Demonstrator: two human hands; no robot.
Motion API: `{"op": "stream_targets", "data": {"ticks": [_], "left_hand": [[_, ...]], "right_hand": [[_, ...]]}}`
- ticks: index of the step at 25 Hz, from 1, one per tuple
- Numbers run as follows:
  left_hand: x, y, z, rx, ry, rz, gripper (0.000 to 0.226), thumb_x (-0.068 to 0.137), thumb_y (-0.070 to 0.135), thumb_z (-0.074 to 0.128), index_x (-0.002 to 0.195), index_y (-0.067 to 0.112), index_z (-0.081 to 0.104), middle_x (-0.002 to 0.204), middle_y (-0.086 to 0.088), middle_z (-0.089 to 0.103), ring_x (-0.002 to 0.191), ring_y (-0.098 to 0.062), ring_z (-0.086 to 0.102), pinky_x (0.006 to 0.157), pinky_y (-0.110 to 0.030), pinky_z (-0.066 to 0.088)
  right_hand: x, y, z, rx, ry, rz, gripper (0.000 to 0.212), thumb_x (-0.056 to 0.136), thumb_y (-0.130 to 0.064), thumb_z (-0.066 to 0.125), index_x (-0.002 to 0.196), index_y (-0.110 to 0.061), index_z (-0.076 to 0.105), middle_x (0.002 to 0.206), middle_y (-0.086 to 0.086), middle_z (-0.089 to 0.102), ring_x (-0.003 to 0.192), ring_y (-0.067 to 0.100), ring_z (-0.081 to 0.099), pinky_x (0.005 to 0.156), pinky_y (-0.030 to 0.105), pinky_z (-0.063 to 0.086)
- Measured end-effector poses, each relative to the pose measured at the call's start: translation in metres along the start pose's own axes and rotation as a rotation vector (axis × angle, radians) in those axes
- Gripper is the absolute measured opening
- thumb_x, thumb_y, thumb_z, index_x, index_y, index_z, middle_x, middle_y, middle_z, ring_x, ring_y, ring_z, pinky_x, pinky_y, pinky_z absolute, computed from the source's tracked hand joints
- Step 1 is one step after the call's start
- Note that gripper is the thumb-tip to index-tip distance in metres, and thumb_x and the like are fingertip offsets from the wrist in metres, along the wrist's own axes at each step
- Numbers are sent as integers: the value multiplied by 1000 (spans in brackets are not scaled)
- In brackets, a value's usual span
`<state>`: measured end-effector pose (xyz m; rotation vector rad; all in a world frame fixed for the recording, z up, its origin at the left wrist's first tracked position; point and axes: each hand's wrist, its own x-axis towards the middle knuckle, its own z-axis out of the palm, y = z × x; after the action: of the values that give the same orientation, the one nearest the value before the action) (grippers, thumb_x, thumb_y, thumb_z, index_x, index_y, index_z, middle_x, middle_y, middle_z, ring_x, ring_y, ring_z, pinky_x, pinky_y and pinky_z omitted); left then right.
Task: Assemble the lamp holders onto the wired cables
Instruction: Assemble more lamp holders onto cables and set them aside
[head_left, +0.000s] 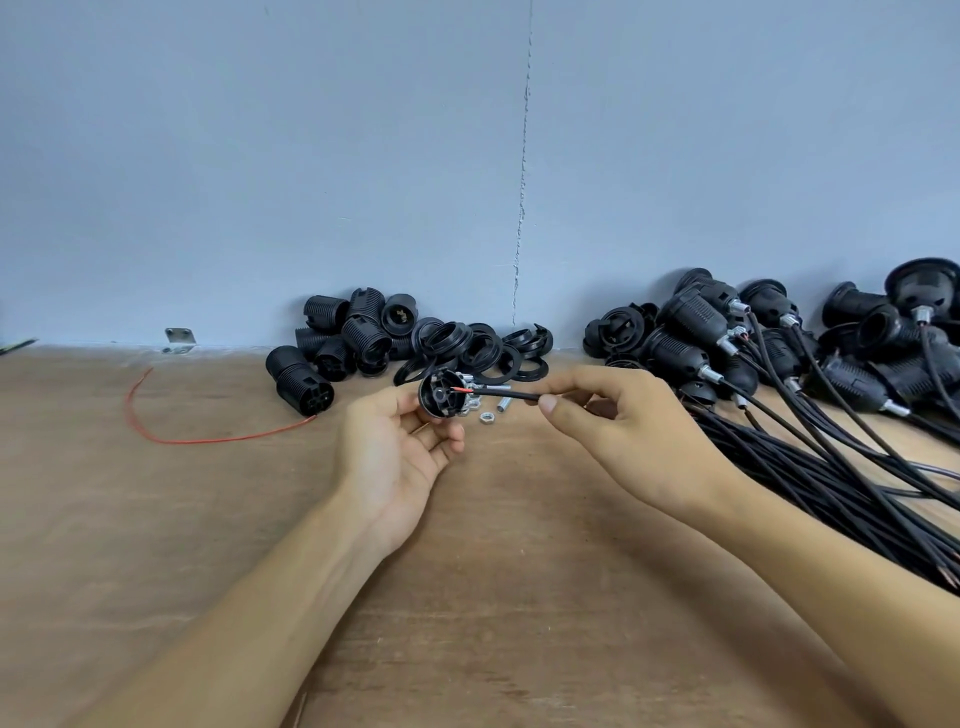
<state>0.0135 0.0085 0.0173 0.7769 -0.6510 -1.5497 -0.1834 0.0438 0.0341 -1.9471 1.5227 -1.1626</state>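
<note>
Up close, round black holder cap (440, 396).

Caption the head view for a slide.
Left hand holds black plastic lamp-holder cap; right hand pinches thin black cable, red tip at cap.

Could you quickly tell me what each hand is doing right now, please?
Left hand: grips a black lamp holder cap.
Right hand: pinches a black cable, with its red wire end at the cap.
</note>
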Motion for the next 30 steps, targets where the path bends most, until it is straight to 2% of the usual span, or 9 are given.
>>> {"op": "stream_targets", "data": {"ticks": [5, 7, 9, 12, 14, 18, 23, 30], "left_hand": [[0, 0, 0, 8, -7, -7, 26, 91, 5, 40, 79, 6, 63, 67, -7, 59, 48, -17, 54, 46, -27, 48], [0, 0, 1, 27, -13, -7, 25, 91, 4, 41, 81, 5, 63, 66, -7, 59, 48, -17, 54, 47, -27, 49], [-1, 0, 1, 51, -22, -10, 26, 92, 4, 41, 80, 5, 64, 63, -6, 59, 48, -17, 55, 49, -27, 50], [-3, -2, 3, 79, -54, -26, 26, 93, 2, 40, 84, 4, 65, 62, -6, 61, 50, -18, 58, 51, -27, 53], [-4, -2, 4, 88, -73, -25, 25, 93, 1, 41, 87, 3, 65, 62, -6, 62, 50, -17, 59, 51, -27, 54], [-5, -1, 4, 76, -63, -19, 23, 94, 1, 42, 93, 3, 65, 64, -5, 61, 51, -16, 59, 51, -26, 54], [-3, 0, 4, 67, -25, -7, 22, 96, 1, 42, 98, 4, 64, 64, -3, 60, 49, -15, 57, 51, -25, 52], [-2, -1, 3, 85, -32, 8, 24, 95, 0, 41, 97, 4, 65, 63, -2, 61, 49, -14, 55, 51, -25, 51]], "right_hand": [[3, 5, -3, 6, 13, -5, 14, 94, -31, 65, 102, -33, 76, 79, -9, 67, 64, 2, 51, 67, 21, 42], [3, 5, -1, 41, 33, -4, 11, 94, -33, 66, 97, -33, 77, 71, -10, 63, 61, 4, 49, 63, 20, 41], [5, 0, -1, 258, 62, 36, 15, 97, -35, 63, 92, -29, 76, 59, -10, 47, 53, 9, 40, 52, 21, 36], [10, -8, -6, 499, 2, 92, 23, 100, -35, 59, 94, -23, 77, 62, -2, 36, 48, 10, 29, 44, 20, 27], [10, -9, -7, 491, -75, 137, 24, 101, -34, 57, 98, -21, 77, 65, -3, 43, 47, 8, 32, 42, 18, 27], [7, -5, -12, 286, -207, 211, 16, 100, -30, 59, 100, -20, 72, 62, -2, 55, 45, 9, 35, 41, 18, 27], [9, -7, -20, 332, -356, 252, 26, 100, -33, 57, 91, -18, 76, 55, -4, 43, 42, 9, 25, 39, 17, 20], [8, -8, -19, 374, -357, 234, 26, 98, -29, 60, 86, -13, 76, 53, -7, 29, 43, 9, 21, 39, 16, 18]]}}
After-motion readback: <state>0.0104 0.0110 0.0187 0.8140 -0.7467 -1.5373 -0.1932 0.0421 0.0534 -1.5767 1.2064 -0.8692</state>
